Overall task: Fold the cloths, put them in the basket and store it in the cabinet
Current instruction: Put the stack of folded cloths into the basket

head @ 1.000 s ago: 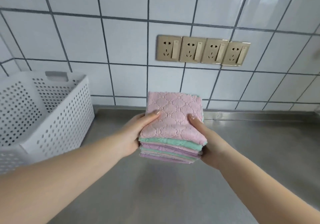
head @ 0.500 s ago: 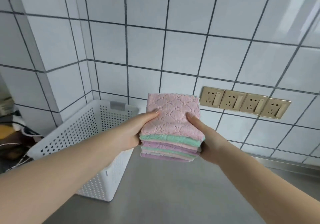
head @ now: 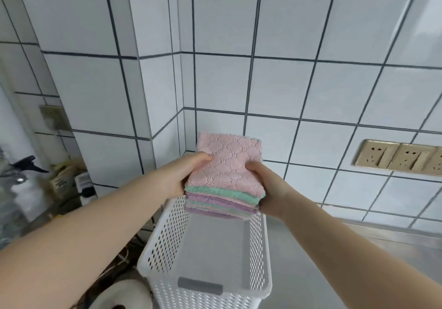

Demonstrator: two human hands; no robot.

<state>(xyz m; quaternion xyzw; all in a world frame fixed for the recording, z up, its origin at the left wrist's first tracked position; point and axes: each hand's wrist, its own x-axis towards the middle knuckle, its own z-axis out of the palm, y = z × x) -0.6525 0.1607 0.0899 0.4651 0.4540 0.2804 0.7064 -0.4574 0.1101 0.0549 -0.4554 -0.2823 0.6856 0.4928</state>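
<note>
A stack of several folded cloths, pink on top with green and purple layers below, hangs in the air between both hands. My left hand grips its left side, thumb on the top cloth. My right hand grips the right side the same way. Directly below the stack stands the white perforated basket with a grey handle on its near wall. Nothing lies in the visible part of the basket.
The basket stands on a steel counter in a tiled wall corner. Gold wall sockets are at the right. Left of the counter are cluttered items, cables and a spray bottle. A white roll sits at the basket's near left.
Both hands have carried the cloth stack to the left, from beside the basket to above its open top. The view has swung left with them.
</note>
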